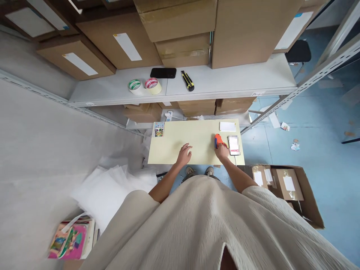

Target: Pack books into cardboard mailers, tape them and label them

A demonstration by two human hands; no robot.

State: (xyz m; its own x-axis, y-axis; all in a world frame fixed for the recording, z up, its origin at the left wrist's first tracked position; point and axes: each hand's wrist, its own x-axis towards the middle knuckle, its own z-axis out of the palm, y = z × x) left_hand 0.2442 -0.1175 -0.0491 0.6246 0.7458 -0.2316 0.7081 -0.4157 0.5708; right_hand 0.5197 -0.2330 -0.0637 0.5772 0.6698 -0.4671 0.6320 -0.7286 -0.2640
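Over the pale yellow tabletop, my left hand is open, its fingers apart and nothing in them. My right hand is closed on an orange and blue tape dispenser near the right side; the fingers partly hide it. Just right of that hand lies a phone with a lit white screen and a cable at its lower end. Behind it is a stack of white labels or paper. A colourful printed card or booklet lies at the far left corner.
A shelf beyond the table bears cardboard boxes, two tape rolls, a black phone and a utility knife. White foam sheets and books are left. An open carton holds boxes at right.
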